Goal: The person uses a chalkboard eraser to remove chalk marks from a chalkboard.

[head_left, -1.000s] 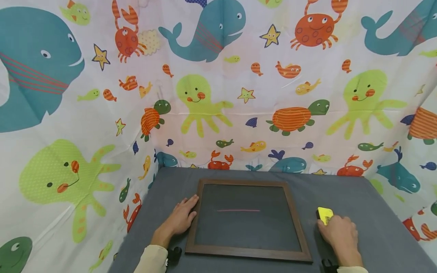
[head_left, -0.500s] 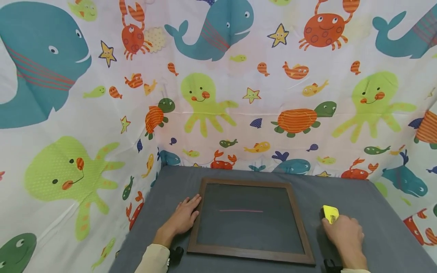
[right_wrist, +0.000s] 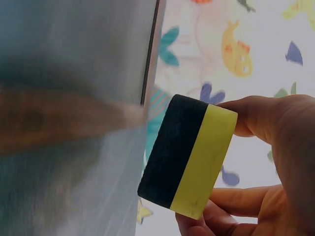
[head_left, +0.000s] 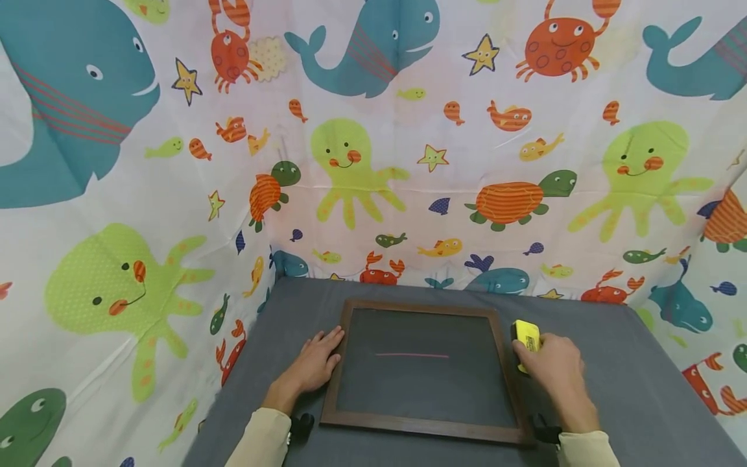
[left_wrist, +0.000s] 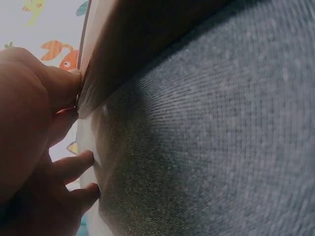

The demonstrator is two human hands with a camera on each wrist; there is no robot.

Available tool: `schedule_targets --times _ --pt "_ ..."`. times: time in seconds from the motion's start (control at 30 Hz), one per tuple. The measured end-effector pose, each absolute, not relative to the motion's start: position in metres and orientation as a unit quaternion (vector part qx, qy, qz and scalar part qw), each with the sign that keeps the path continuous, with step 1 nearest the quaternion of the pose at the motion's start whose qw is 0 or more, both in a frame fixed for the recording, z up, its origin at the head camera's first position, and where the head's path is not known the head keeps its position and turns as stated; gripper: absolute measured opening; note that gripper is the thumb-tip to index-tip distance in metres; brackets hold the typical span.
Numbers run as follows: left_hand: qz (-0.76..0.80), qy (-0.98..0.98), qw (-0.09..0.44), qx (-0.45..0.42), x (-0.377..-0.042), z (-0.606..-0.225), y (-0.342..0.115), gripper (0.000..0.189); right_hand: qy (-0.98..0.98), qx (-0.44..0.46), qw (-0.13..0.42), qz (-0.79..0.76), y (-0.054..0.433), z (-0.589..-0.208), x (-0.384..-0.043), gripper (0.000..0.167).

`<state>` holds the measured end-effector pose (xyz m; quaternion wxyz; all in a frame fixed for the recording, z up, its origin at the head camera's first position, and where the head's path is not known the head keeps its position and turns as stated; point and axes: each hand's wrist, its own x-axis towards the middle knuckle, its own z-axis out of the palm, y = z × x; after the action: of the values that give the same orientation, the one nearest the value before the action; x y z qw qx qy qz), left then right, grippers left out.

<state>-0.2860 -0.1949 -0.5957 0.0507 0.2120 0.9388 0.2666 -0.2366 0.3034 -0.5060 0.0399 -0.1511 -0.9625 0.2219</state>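
Observation:
A small chalkboard (head_left: 420, 386) with a brown wooden frame lies flat on the grey cloth, a single pink chalk line (head_left: 412, 355) across its middle. My left hand (head_left: 312, 362) rests against the left side of the frame, fingers extended. In the left wrist view its thumb and index finger touch the frame's edge (left_wrist: 106, 64), while other fingertips touch the cloth. My right hand (head_left: 557, 363) grips a yellow and black board eraser (right_wrist: 189, 157) between thumb and fingers. The eraser is raised beside the frame's right side, its black felt toward the board in the right wrist view.
Grey cloth (head_left: 618, 363) covers the table around the board. A white curtain (head_left: 408, 201) printed with sea animals hangs behind and along both sides. Dark wrist devices (head_left: 301, 428) sit at both wrists.
My right hand has moved left with the eraser, from the cloth at the right to beside the frame. My left hand stays on the frame's left side. The head view has shifted slightly.

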Motion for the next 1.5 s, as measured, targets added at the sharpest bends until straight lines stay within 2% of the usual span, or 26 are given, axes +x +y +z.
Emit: schedule_targets --times 0.37,0.77,1.07,1.5 --pt "0.259 0.941 0.055 0.211 -0.288 -0.596 -0.192 0.059 -0.969 -0.113 0.033 0.217 0.25 -0.528 -0.252 0.069" --pt "0.266 0.938 0.058 0.215 -0.286 -0.599 -0.187 0.058 -0.976 -0.097 0.019 0.195 0.224 -0.554 -0.255 0.06" --pt "0.264 0.939 0.05 0.214 -0.285 -0.596 -0.189 0.058 -0.98 -0.102 0.047 0.167 0.205 -0.552 -0.254 0.059" --pt "0.255 0.943 0.044 0.207 -0.285 -0.596 -0.193 0.059 -0.985 -0.071 0.056 0.15 0.161 -0.549 -0.26 0.055"
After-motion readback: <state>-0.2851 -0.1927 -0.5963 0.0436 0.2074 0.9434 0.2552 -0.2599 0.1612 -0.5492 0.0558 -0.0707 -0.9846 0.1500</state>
